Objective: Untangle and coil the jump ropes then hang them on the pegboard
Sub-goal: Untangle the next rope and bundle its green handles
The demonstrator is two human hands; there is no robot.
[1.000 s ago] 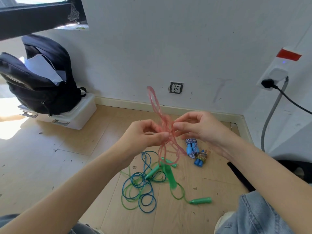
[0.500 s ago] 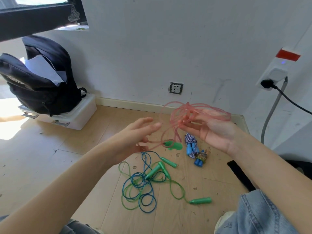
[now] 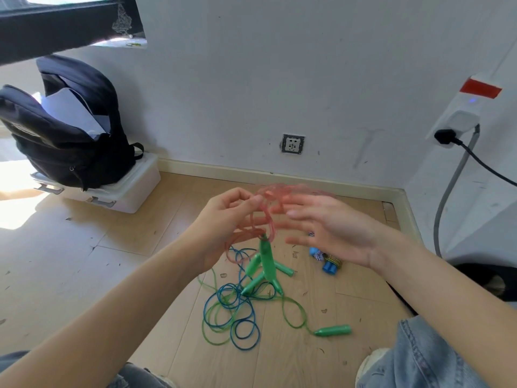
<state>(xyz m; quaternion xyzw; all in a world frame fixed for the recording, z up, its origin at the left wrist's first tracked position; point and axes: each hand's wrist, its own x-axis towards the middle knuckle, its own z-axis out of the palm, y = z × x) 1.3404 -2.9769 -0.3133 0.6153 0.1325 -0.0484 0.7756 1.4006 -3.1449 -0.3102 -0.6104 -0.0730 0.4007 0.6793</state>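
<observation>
Left hand (image 3: 223, 219) pinches the pink rope (image 3: 265, 211) mid-air, right hand (image 3: 330, 228) flat and released at its 3 o'clock — handle (image 3: 267, 259) dangles at 6 o'clock, could snag the floor tangle (image 3: 235, 309) below.

2 hands (image 3: 229, 219), 4 ropes (image 3: 232, 312) (1 pink), 1 backpack (image 3: 70, 135).

A single head-worn wide-angle view looks forward and steeply down at the wooden floor (image 3: 117, 275), close above both forearms. The white wall (image 3: 279, 79) fills 12 o'clock, a backpack (image 3: 70, 130) sits at 10 o'clock, and a side wall bends in at 3 o'clock.
</observation>
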